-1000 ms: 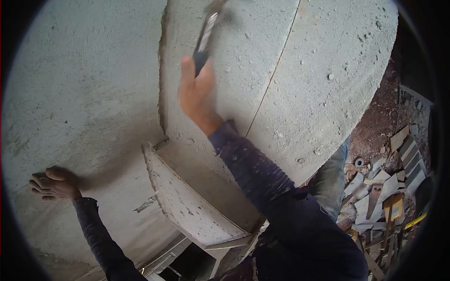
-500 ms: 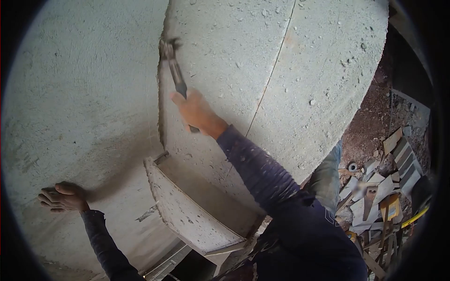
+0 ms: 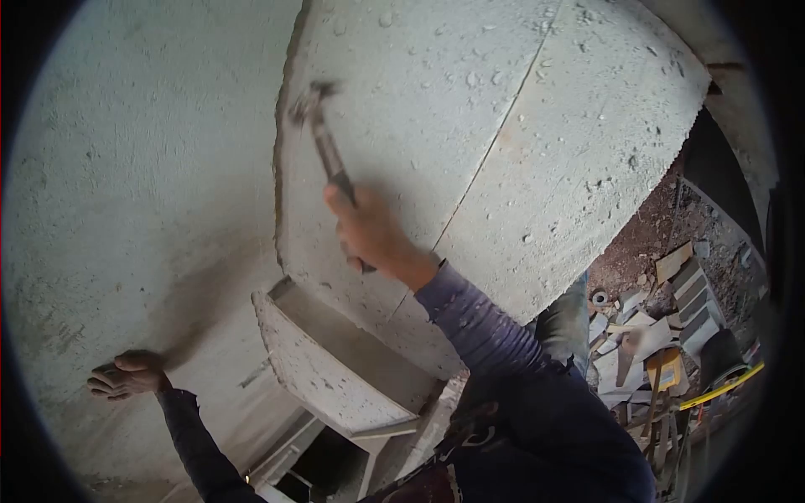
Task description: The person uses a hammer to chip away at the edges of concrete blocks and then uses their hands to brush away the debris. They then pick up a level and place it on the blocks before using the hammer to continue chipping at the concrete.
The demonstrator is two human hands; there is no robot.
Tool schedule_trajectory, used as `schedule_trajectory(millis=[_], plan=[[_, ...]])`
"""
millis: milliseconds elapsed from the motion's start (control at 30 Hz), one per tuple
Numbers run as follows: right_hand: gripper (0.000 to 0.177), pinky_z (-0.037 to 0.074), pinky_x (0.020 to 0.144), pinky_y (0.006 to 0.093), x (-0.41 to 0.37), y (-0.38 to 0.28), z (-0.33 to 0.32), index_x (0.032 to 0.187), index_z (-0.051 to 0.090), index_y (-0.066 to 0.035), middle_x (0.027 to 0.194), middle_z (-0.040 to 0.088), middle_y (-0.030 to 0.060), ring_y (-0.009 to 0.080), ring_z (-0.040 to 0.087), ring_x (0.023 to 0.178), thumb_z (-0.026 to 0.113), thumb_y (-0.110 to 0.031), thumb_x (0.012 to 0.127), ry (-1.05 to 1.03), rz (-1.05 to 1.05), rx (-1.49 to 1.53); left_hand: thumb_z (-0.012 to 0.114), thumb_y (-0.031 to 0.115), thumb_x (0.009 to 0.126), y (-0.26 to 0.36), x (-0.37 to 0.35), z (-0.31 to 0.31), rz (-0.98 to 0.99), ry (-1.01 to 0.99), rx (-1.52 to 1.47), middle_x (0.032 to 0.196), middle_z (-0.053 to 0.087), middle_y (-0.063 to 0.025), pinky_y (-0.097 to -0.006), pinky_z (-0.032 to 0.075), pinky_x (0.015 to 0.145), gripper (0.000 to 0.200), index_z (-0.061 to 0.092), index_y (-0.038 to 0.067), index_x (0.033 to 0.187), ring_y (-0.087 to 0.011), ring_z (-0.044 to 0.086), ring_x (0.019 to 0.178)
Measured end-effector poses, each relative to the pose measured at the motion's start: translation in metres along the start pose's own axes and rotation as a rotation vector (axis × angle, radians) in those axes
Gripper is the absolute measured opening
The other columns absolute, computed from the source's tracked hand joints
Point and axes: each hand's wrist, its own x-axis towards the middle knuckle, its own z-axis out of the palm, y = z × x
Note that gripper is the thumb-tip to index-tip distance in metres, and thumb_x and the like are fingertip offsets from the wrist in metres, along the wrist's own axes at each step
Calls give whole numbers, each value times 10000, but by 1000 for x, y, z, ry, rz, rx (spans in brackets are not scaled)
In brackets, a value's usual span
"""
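Note:
A claw hammer (image 3: 325, 138) is gripped by its dark handle in my right hand (image 3: 373, 230). Its head, smeared by motion, appears just right of the rough edge between the plastered wall (image 3: 168, 126) and the pale pitted panel (image 3: 419, 101). My left hand (image 3: 130, 375) rests against the wall at the lower left, fingers extended and nothing held. Below the hammer, a curved pale trough-like ledge (image 3: 335, 369) juts out between the wall and my body.
A thin dark seam (image 3: 495, 138) runs down the panel. On the floor at the lower right lie broken boards and tile pieces (image 3: 696, 306), a handsaw (image 3: 625, 365), a tape roll (image 3: 599, 298), a yellow object (image 3: 667, 369) and a yellow strip (image 3: 721, 387).
The hammer has come back to the right from the rough edge, and my right hand is lower and further right. The view has shifted slightly; my left hand stays against the wall.

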Motion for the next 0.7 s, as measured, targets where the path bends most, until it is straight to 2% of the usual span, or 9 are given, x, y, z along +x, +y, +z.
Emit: schedule_trajectory(millis=[33,100,167,267,367,500,600,633,700], plan=[[380,407,346,279,-6,-6,6,863,446,-93,557,416,-37,81,442,403,497,-433,1025,-14,46,1,218,587,1023,-5,0,-11,12,-39,25,1611,161,-231,-689,49,1154,729,241,87,1553,-441,95,1504],[326,403,332,329,16,-33,11,933,484,-58,528,422,-32,109,442,352,506,-370,1026,222,-312,328,228,574,1025,10,2,-8,-5,-18,-15,1599,161,-260,-689,64,1149,730,240,64,1548,-444,104,1501],[335,406,339,314,34,-30,19,921,489,-49,529,432,-32,113,450,360,501,-365,1030,245,-316,381,237,570,1027,11,0,-14,-45,-15,-4,1604,179,-232,-680,67,1152,727,234,67,1551,-453,114,1496],[380,407,346,287,21,-26,12,928,491,-38,584,445,-32,106,450,392,484,-402,1037,-12,198,-155,263,557,1036,16,4,-11,21,11,22,1597,221,-162,-680,111,1141,692,244,90,1547,-477,154,1475],[384,399,352,270,-23,-42,9,912,478,-53,603,442,-36,88,458,414,493,-416,1034,29,149,-98,271,567,1033,16,3,-11,-6,-2,-12,1592,226,-160,-684,116,1137,697,246,95,1546,-477,151,1475],[372,377,341,252,-31,-92,11,890,403,-106,600,430,-29,59,426,408,488,-435,1041,285,-600,109,287,574,1026,3,-1,-7,-5,-18,-11,1576,238,-222,-703,117,1124,699,257,86,1525,-493,156,1466],[390,404,343,255,19,-94,13,898,399,-99,603,437,-25,59,438,411,465,-454,1044,439,-815,363,278,572,1026,5,1,-4,31,4,-17,1572,228,-245,-709,129,1116,697,257,83,1521,-503,161,1457],[390,404,343,255,30,-75,12,898,399,-99,603,437,-25,59,438,411,465,-454,1044,437,-815,375,273,573,1026,7,2,-7,16,2,4,1572,228,-251,-710,142,1109,701,256,79,1522,-501,168,1453],[432,404,386,285,47,-29,2,943,469,-42,586,449,-16,87,453,441,472,-464,1038,221,-236,-287,267,571,1026,4,1,-12,43,-8,9,1571,224,-261,-710,150,1105,706,246,73,1526,-499,161,1457]])
